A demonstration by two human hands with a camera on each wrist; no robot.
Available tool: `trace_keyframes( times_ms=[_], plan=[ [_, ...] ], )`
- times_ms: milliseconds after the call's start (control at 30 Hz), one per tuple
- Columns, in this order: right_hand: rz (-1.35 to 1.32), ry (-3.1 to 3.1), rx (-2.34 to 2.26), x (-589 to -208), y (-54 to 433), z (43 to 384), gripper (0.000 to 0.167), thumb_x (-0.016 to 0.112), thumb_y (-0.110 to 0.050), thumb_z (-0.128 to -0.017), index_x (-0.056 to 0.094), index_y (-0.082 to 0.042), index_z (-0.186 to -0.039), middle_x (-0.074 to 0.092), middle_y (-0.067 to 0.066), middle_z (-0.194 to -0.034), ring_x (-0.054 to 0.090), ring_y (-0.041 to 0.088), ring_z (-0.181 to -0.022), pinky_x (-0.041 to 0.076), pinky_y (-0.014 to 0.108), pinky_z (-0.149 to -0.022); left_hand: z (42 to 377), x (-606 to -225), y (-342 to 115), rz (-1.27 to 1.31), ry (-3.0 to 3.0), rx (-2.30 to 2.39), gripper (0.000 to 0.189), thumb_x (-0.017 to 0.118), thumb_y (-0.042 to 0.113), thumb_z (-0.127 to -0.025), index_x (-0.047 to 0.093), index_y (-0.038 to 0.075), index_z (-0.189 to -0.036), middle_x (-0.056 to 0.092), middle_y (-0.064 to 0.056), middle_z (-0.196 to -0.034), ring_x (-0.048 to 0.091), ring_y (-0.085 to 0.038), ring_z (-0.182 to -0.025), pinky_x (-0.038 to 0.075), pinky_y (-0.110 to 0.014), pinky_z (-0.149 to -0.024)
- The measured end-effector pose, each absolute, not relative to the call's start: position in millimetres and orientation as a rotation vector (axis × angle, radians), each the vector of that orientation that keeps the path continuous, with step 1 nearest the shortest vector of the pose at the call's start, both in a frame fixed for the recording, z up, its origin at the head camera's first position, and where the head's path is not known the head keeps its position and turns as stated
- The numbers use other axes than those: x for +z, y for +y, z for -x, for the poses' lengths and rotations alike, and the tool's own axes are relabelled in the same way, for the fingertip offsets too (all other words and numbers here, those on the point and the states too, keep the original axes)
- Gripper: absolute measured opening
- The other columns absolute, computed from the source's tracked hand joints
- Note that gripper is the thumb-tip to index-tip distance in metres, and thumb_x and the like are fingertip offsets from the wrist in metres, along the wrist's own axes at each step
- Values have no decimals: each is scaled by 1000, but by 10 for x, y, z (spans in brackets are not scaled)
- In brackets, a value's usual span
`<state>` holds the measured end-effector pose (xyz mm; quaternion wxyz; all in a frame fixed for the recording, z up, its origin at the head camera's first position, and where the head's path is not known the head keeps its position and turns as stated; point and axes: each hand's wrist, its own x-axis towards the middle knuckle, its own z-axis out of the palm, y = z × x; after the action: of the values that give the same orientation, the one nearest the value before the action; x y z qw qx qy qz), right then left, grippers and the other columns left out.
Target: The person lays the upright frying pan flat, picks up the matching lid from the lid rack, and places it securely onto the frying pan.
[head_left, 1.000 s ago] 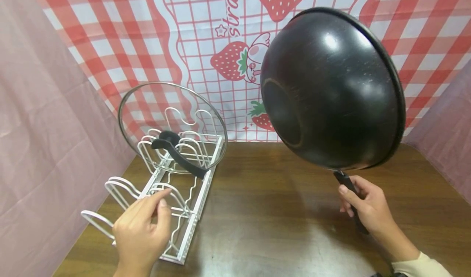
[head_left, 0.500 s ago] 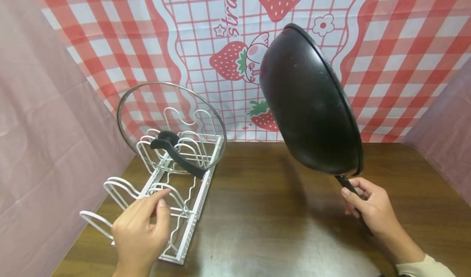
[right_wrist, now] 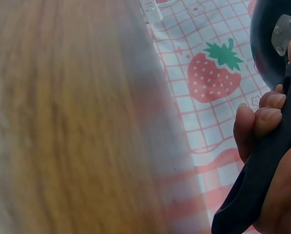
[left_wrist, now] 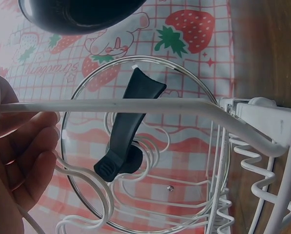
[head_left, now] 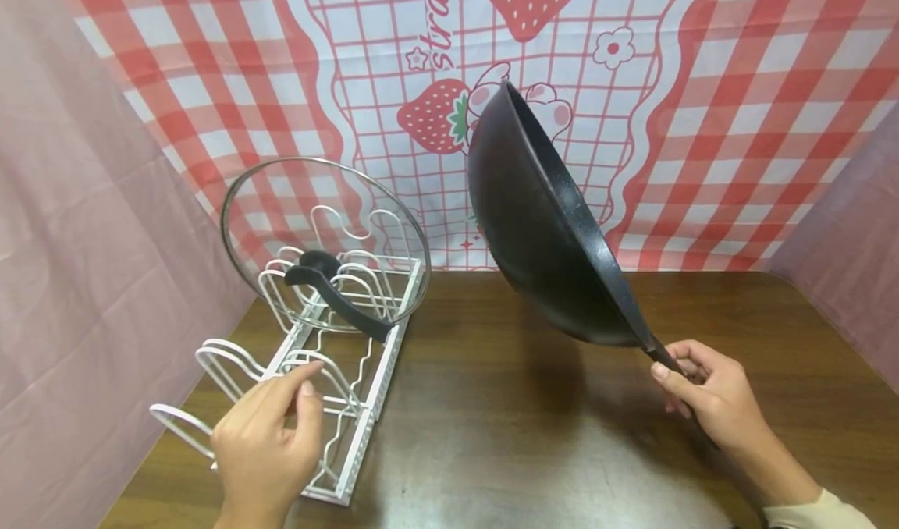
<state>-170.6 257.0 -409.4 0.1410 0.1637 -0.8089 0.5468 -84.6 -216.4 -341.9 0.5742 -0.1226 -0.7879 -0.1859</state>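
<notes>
Glare on tbl [head_left: 492, 459], blurry in R-wrist pic.

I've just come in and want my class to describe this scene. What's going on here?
A person is working at a wooden table. The right hand grips a black wok by its handle, keeping it tilted in the air. The left hand holds a wire loop at the near end of a white rack. A glass lid stands tilted farther back in that rack.
</notes>
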Motion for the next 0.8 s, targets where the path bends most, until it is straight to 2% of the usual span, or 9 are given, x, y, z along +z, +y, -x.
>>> trace_keyframes(
  times_ms=[233,800],
  plan=[
    [-424,-2373,1547,-4071,2567,1690,11,68,3,-91,57,1,-95,57,3,-59,52,17,-43,44,31,-40,843,-3420,-2174,284,-1856,-436,28,52,13,-84,77,4,-89,71,-7,-70,60,-23,-51,46,-36,-49],
    [-360,-2440,1481,-4096,2657,1671,15,73,-3,-89,59,-2,-96,56,4,-57,51,17,-43,40,31,-39,838,-3417,-2167,288,-1849,-444,28,51,13,-84,77,3,-89,71,-8,-70,59,-23,-51,45,-36,-48]
  ],
)
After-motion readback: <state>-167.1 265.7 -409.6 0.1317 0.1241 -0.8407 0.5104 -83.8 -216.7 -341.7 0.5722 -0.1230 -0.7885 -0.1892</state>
